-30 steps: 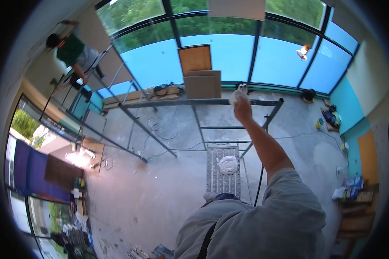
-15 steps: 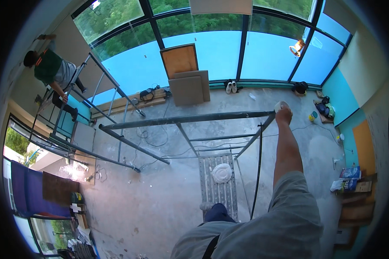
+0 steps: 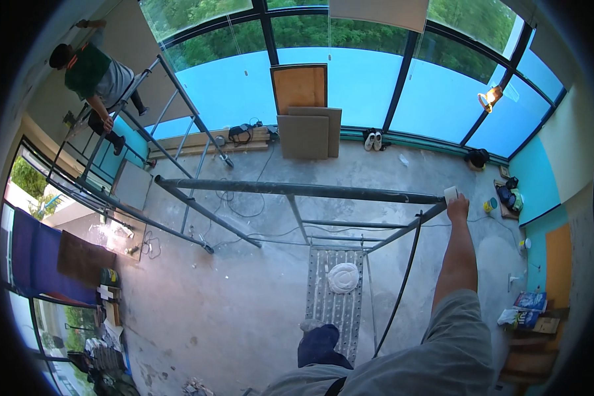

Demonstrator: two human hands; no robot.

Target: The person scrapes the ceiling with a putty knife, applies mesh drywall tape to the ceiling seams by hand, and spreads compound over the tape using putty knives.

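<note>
My right hand [image 3: 459, 206] is closed round a small pale roll-like object [image 3: 450, 195] at the right end of the scaffold's top rail [image 3: 303, 190]. My arm stretches up from the lower right. My left hand is out of view. Below me a perforated metal plank [image 3: 320, 264] bears a round white item [image 3: 343, 277]. My bent leg [image 3: 323, 343], in dark trousers, is over the lower part of the plank. A dark hose or strap [image 3: 409, 270] hangs down beside the right upright.
A co-worker [image 3: 89, 79] is on another scaffold [image 3: 178, 99] at upper left. Boards [image 3: 303, 135] lean against the windows near shoes [image 3: 373, 140]. Cables [image 3: 234, 211] lie on the floor [image 3: 211, 303]. Bags and wood [image 3: 531, 307] are along the right wall.
My right hand, with the pale object, has moved rightward from over the rail to its right end, then slightly farther right and down. My view has shifted, showing more of my leg.
</note>
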